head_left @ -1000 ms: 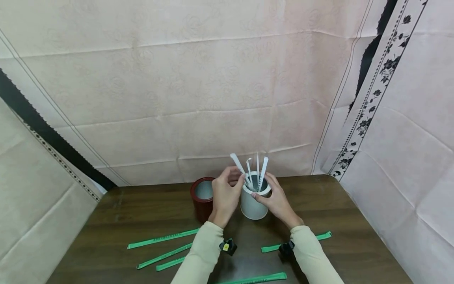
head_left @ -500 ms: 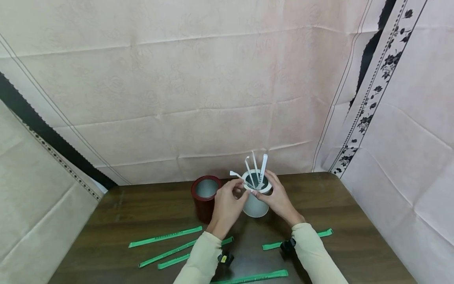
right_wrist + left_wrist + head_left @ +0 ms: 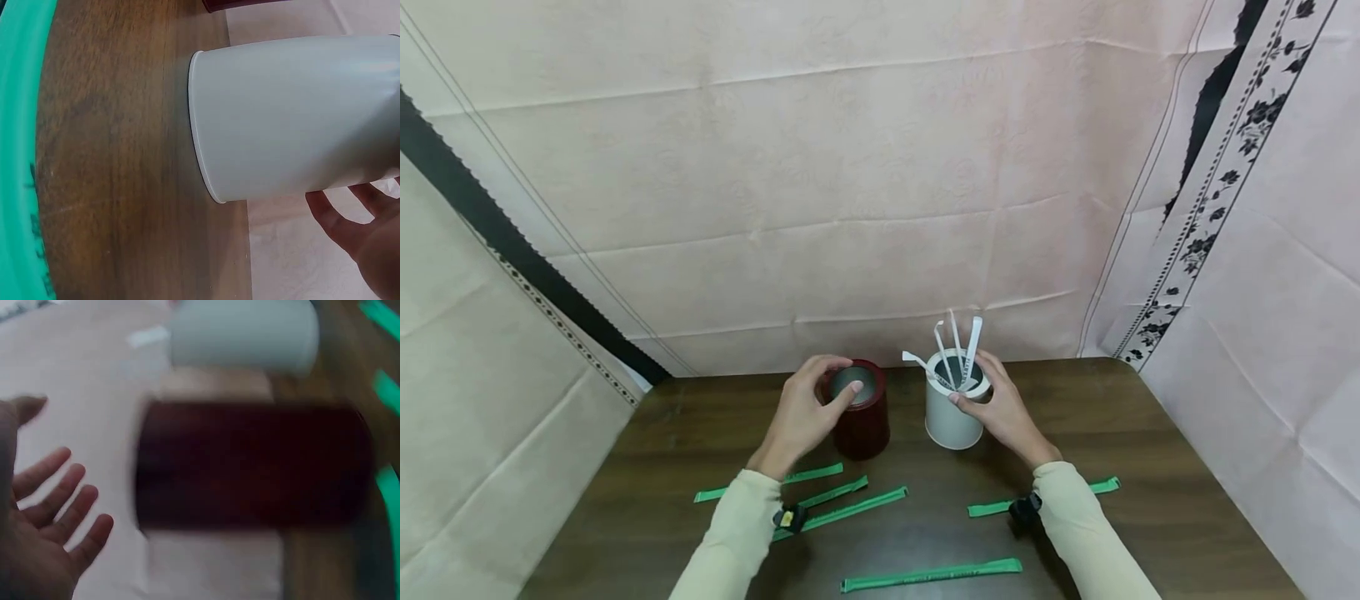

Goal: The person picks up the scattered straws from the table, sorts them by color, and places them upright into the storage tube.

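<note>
In the head view a white cylindrical cup (image 3: 951, 423) stands upright at the back of the table. Several white narrow paper-like sticks (image 3: 973, 340) lean in it, one tilted low over its left rim. My right hand (image 3: 1009, 417) grips this cup near the rim, thumb in front and fingers round the right side; the right wrist view shows fingertips against its wall. To the left stands a dark red cup (image 3: 863, 429) with a grey inside. My left hand (image 3: 799, 417) is beside it, holding nothing. In the left wrist view its fingers (image 3: 84, 506) are spread, apart from the blurred red cup.
Several narrow green printed strips lie on the brown table (image 3: 700, 442): one near the front (image 3: 932, 575), a green strip under the right forearm (image 3: 988, 509), and others by the left wrist. A pale cloth wall (image 3: 850, 167) rises behind the table's back edge.
My left hand has let go of the low-tilted white stick and moved left from the white cup to the red one. The stick has tipped outward. My right hand stays on the white cup.
</note>
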### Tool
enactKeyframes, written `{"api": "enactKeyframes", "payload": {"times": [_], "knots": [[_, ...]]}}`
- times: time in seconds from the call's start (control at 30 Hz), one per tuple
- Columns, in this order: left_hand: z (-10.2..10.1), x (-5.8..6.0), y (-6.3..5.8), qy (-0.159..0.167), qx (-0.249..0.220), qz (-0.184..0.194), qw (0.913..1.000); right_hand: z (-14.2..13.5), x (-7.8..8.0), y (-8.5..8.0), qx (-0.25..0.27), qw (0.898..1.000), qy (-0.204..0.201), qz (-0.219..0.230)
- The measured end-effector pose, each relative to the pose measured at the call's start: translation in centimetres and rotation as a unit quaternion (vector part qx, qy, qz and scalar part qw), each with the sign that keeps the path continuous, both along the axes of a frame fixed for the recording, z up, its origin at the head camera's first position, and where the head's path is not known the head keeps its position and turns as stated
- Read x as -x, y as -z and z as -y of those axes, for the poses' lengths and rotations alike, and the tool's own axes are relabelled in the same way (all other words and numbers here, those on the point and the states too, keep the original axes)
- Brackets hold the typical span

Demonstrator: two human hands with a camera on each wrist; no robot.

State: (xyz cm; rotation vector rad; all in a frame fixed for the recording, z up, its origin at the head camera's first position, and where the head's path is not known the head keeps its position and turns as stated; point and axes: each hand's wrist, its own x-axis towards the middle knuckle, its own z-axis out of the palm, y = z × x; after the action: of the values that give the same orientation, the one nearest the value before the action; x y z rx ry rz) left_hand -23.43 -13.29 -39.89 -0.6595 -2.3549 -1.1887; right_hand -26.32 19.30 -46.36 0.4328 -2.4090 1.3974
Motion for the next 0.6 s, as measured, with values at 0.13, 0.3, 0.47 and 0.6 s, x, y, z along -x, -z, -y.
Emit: {"api": "enactKeyframes", "payload": {"times": [0.13, 0.3, 0.47, 0.6], "knots": [[1.7, 2.0, 2.3, 0.001, 0.053, 0.038, 0.9979, -0.1, 0.1, 0.2, 0.002, 1.000, -0.007, 0.003], [2.2, 2.8, 4.9, 0.003, 0.064, 0.082, 0.9946, 0.2, 0.1, 0.5, 0.006, 1.000, -0.016, 0.002], [1.5, 2.8, 6.1, -0.007, 0.039, 0.097, 0.9945, 0.1, -0.4, 0.1, -0.009, 0.999, -0.028, 0.015], [0.8, 2.9, 6.1, -0.008, 0.018, 0.100, 0.9948, -1.4, -1.3, -1.2, -0.048, 0.998, -0.023, 0.037]]}}
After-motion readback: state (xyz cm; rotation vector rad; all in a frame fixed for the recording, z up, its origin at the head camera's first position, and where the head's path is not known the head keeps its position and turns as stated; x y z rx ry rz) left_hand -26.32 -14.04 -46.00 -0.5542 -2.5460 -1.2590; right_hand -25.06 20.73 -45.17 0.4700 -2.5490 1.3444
